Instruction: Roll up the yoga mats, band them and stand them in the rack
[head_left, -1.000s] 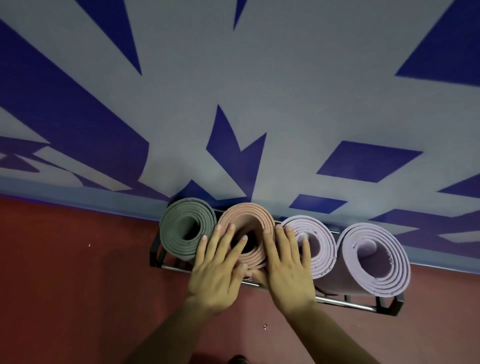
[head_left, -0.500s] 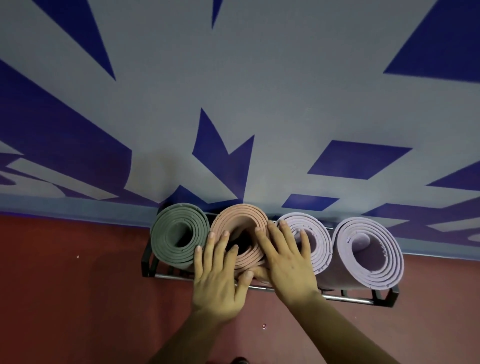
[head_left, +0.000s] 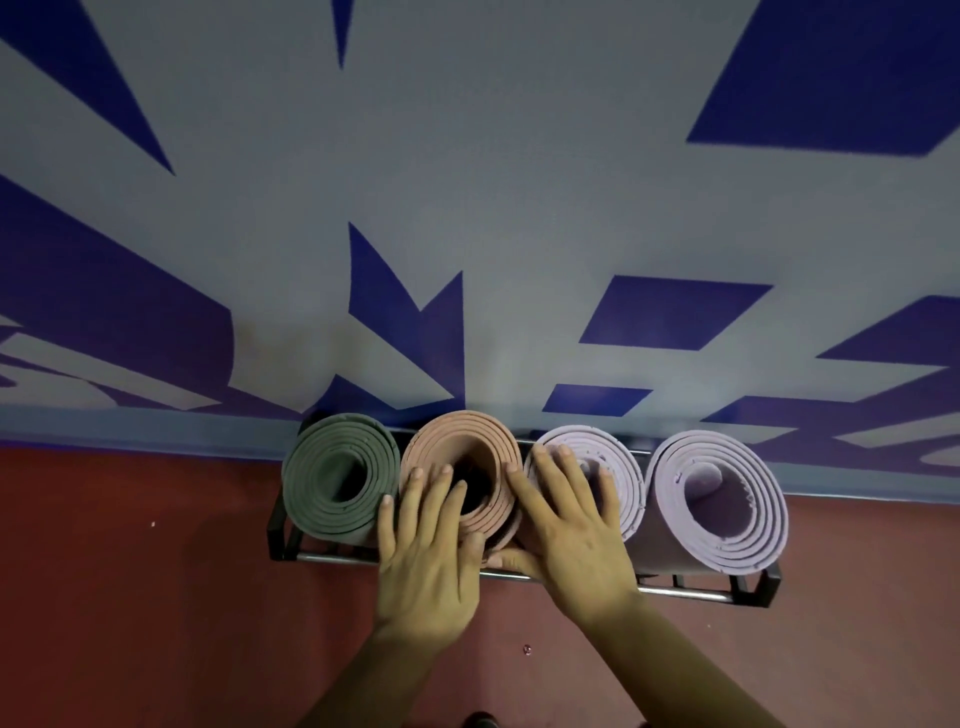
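Left hand (head_left: 426, 561) and right hand (head_left: 576, 535) press flat, fingers straight, on the peach mat (head_left: 457, 436) beneath, apparently seating it in the rack (head_left: 691, 595); next, lift off gently.

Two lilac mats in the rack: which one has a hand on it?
The inner lilac mat, next to the peach mat: the right hand lies flat across its top end. The outer lilac mat, far right, is untouched.

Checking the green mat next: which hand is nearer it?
Left. The left hand lies on the orange mat beside the green mat; the right hand rests farther off over the left lilac mat.
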